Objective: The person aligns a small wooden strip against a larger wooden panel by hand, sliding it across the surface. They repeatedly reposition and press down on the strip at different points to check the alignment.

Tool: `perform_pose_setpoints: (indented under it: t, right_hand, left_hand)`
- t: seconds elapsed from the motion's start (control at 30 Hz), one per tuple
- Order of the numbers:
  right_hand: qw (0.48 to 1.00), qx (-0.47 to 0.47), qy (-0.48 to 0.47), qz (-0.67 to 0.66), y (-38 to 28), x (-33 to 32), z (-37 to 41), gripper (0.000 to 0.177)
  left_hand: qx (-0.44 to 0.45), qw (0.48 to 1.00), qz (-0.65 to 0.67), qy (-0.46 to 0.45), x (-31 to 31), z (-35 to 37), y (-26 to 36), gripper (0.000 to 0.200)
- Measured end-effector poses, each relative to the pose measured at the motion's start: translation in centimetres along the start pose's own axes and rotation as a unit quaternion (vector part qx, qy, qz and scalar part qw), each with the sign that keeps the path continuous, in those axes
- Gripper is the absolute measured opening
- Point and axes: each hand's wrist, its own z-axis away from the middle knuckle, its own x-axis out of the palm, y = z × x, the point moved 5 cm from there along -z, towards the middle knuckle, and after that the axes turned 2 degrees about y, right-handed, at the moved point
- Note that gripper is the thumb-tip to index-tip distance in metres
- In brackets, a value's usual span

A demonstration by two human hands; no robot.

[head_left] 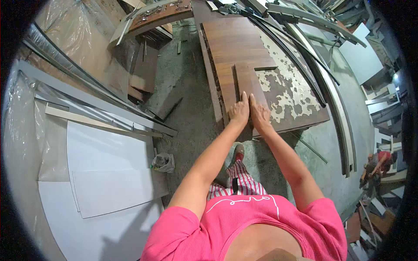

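Near end of wood strip hidden under left hand + right hand. Person far right tiny, blurry; hands can't tell. Hardware bits far left too small to ID.

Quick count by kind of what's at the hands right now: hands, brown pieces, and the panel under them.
Hands pressing flat: 2, left hand and right hand
Narrow brown strip: 1
Large brown sheet: 1
Patchy panel underneath: 1
Total: 5
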Motion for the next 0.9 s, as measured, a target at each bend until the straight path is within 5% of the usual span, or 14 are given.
perform_pose_setpoints:
  t: [0.4,0.9]
  right_hand:
    - [1.0,0.01,-0.013,-0.007,-1.2,-1.5,4.0,0.047]
    - [0.999,-0.02,-0.016,-0.025,0.0,3.5,-15.2,0.047]
  left_hand:
    - [-0.054,0.997,0.038,-0.047,-1.0,4.1,0.0,0.048]
    - [-0.073,0.997,0.02,-0.017,0.8,-15.1,-3.1,0.048]
